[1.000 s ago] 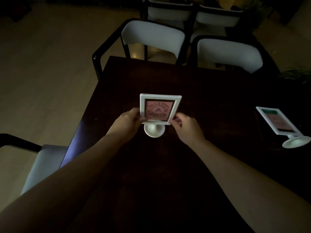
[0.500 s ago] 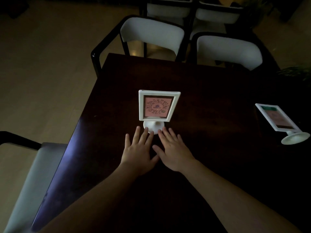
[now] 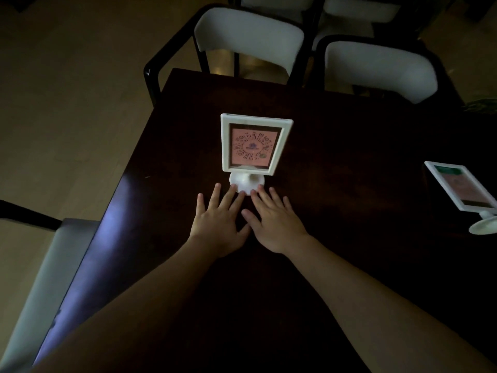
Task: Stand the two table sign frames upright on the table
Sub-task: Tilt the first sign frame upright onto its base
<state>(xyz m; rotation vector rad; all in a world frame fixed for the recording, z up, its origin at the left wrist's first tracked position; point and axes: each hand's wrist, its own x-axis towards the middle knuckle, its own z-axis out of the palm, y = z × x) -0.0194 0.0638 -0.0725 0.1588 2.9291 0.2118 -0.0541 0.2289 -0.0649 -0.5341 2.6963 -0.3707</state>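
Note:
A white table sign frame (image 3: 254, 145) with a pink code card stands upright on its round foot in the middle of the dark wooden table (image 3: 336, 125). My left hand (image 3: 219, 220) and my right hand (image 3: 274, 220) lie flat on the table just in front of it, fingers spread, fingertips at the edge of the foot. Neither hand holds anything. A second white sign frame (image 3: 465, 188) lies tipped over at the table's right edge, its round foot pointing toward me.
Two white-backed chairs (image 3: 248, 29) (image 3: 376, 64) with dark frames stand at the table's far side. Another chair (image 3: 40, 278) sits at the left side, near me. Light wooden floor lies to the left.
One second ago both hands gripped the sides of the pink-card frame. They let go and came down flat on the table before its foot. The frame stays upright.

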